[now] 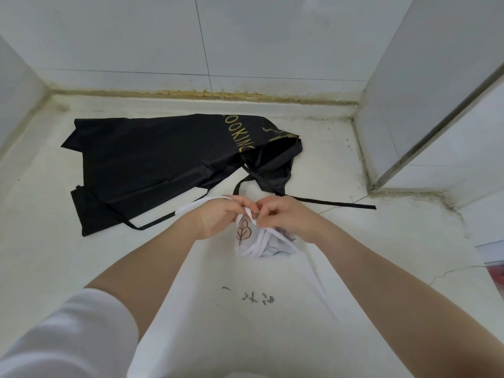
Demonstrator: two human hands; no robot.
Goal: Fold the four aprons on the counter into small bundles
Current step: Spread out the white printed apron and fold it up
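While both hands pinched the white strap (pixel 249 212) at frame centre | white bundle (pixel 261 241) lay just below the grip | left hand (pixel 218 218), right hand (pixel 283 214) equally near

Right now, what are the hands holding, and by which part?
Both hands, left hand and right hand, pinch the white strap of the bundled white apron, just above the bundle. The black apron lies untouched behind.

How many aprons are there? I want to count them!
2 in view. A black apron lies spread on the counter near the back wall. A white apron, bundled, sits in front of it, under both hands. Others may be out of view.
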